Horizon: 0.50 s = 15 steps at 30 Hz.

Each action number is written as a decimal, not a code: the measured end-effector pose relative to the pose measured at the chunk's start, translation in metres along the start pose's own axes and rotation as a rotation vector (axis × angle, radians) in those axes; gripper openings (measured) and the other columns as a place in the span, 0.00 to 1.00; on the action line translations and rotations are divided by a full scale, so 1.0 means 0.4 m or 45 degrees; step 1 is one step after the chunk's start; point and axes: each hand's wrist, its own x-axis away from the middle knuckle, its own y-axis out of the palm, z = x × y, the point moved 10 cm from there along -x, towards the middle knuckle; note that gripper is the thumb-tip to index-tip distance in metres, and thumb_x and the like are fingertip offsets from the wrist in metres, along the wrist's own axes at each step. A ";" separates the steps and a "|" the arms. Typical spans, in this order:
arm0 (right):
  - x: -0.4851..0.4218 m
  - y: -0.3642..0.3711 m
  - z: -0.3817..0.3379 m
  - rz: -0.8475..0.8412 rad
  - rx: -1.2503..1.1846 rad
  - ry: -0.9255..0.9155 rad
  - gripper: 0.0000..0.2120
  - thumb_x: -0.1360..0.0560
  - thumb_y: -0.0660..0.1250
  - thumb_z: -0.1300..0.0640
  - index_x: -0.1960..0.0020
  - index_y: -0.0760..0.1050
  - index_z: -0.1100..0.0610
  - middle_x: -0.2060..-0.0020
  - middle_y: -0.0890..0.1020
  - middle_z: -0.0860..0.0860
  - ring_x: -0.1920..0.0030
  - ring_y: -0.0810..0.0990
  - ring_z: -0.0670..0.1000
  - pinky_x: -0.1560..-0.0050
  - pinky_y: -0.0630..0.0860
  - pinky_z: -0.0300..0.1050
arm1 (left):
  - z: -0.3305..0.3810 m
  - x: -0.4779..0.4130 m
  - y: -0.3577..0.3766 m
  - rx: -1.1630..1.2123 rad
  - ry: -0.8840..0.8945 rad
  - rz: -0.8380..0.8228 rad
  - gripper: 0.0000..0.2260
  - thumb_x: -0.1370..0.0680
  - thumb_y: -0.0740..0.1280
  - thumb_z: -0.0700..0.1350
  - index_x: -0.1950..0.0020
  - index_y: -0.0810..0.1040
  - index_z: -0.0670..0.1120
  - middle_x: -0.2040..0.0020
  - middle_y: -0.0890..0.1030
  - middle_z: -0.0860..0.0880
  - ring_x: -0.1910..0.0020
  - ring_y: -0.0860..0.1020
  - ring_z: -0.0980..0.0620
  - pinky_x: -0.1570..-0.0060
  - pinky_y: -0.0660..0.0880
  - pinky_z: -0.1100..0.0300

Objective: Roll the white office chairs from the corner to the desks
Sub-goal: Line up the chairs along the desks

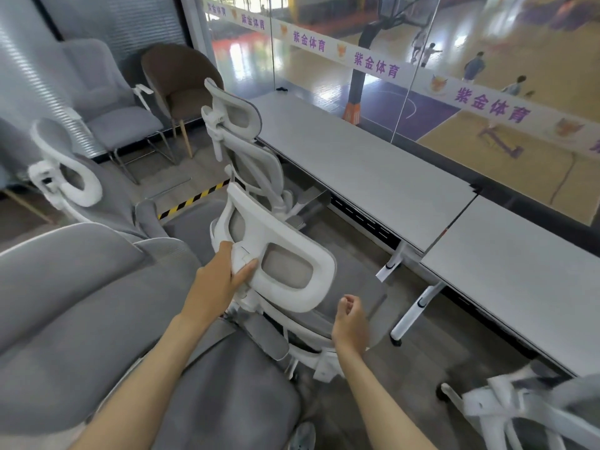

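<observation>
A white office chair with a grey mesh back stands right in front of me; its white headrest (pixel 292 254) tilts toward the desks. My left hand (pixel 224 277) grips the left end of that headrest. My right hand (pixel 350 319) hovers just right of the headrest, fingers loosely curled, holding nothing. A second white chair (pixel 240 141) stands farther back beside the left desk (pixel 357 164). A third white chair (pixel 68 177) is at the left. The right desk (pixel 519 274) adjoins the left one along the glass wall.
A grey padded chair back (pixel 81 303) fills the lower left. Another white chair frame (pixel 519 414) shows at the bottom right under the desk. A grey visitor chair (pixel 113 112) and a brown chair (pixel 181 82) stand in the corner. Yellow-black tape (pixel 194 199) marks the floor.
</observation>
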 end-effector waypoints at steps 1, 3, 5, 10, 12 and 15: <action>0.010 0.004 0.001 -0.003 -0.003 -0.004 0.13 0.16 0.55 0.47 0.40 0.74 0.51 0.46 0.83 0.47 0.54 0.77 0.49 0.54 0.73 0.48 | -0.008 0.005 -0.002 0.002 -0.001 0.001 0.15 0.20 0.62 0.63 0.46 0.62 0.55 0.65 0.78 0.52 0.68 0.76 0.54 0.68 0.70 0.58; 0.030 0.009 0.007 0.005 -0.024 -0.020 0.13 0.16 0.56 0.47 0.40 0.75 0.51 0.47 0.83 0.47 0.54 0.78 0.49 0.54 0.73 0.47 | -0.026 0.015 -0.003 0.012 0.004 0.005 0.15 0.21 0.62 0.64 0.46 0.62 0.56 0.63 0.78 0.54 0.66 0.77 0.55 0.67 0.71 0.56; 0.048 0.011 0.013 0.015 -0.056 -0.023 0.13 0.16 0.56 0.47 0.39 0.74 0.51 0.48 0.82 0.46 0.54 0.78 0.49 0.55 0.72 0.46 | -0.038 0.021 -0.004 0.030 -0.003 0.011 0.15 0.21 0.62 0.65 0.46 0.63 0.57 0.62 0.79 0.55 0.65 0.78 0.55 0.65 0.73 0.54; 0.062 -0.006 0.021 0.068 -0.116 0.004 0.12 0.16 0.56 0.48 0.39 0.75 0.51 0.51 0.80 0.44 0.51 0.79 0.49 0.53 0.72 0.46 | -0.046 0.023 0.009 0.122 -0.046 0.003 0.17 0.22 0.61 0.67 0.44 0.64 0.57 0.57 0.79 0.54 0.59 0.80 0.49 0.60 0.78 0.49; 0.045 -0.027 0.022 0.115 -0.169 0.027 0.12 0.16 0.57 0.48 0.40 0.75 0.51 0.50 0.81 0.45 0.50 0.79 0.49 0.51 0.73 0.46 | -0.029 0.011 0.016 0.109 -0.037 0.015 0.18 0.22 0.60 0.67 0.45 0.64 0.56 0.58 0.79 0.53 0.59 0.79 0.48 0.60 0.76 0.50; 0.005 -0.062 0.025 0.177 -0.212 0.050 0.11 0.17 0.57 0.49 0.42 0.76 0.51 0.53 0.81 0.46 0.52 0.80 0.51 0.54 0.72 0.47 | 0.015 -0.021 0.040 0.065 0.009 0.015 0.18 0.21 0.59 0.66 0.46 0.64 0.53 0.62 0.78 0.52 0.62 0.78 0.51 0.57 0.74 0.49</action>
